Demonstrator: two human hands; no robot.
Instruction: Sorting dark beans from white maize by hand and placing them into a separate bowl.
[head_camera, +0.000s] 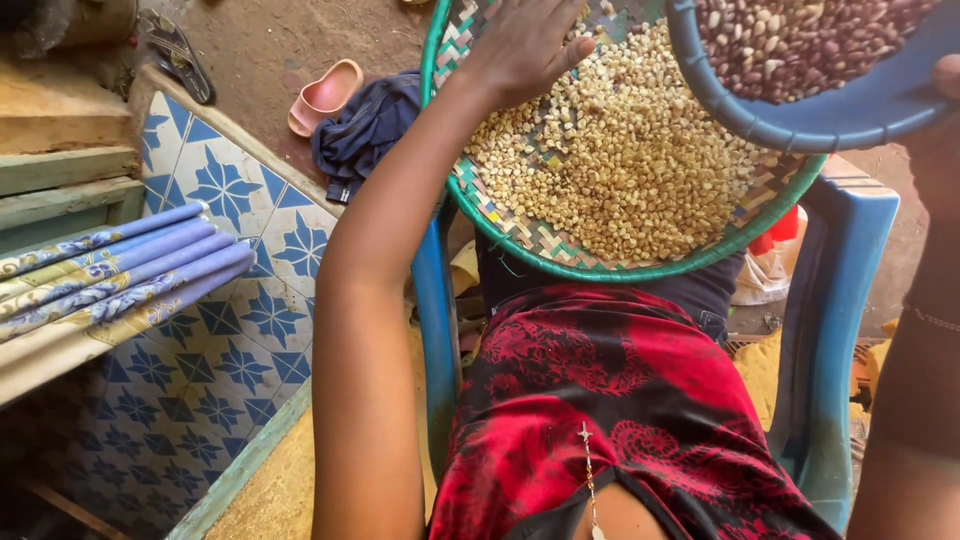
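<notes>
Nearest the camera, at 6 o'clock, lies a red and black patterned cloth (620, 400) over the person's lap, with a thin chain (588, 470) hanging down across it. The person sits in a blue chair (835, 330) whose arms rise at 4 and 7 o'clock. At 8 o'clock a floor of blue star tiles (215, 330) spreads out, and folded blue cloths (110, 265) rest on a bench at 9 o'clock.

Farther out, toward 12 o'clock, a woven tray (560, 250) with a green rim rests on the knees, heaped with pale yellow grain (620, 150). The left hand (525, 45) lies flat on the grain at the tray's 11 o'clock side, fingers held together and curled slightly down into the heap. At 1 o'clock a blue bowl (820, 115) of dark red and white beans (800, 40) hangs tilted over the tray's edge. The right hand (945, 85) grips its rim at 2 o'clock; only the thumb shows, pressed on the rim.

Farthest, at 11 o'clock on the dirt ground, lie a dark blue garment (365, 125), a pink sandal (322, 97) and a dark sandal (178, 55)
</notes>
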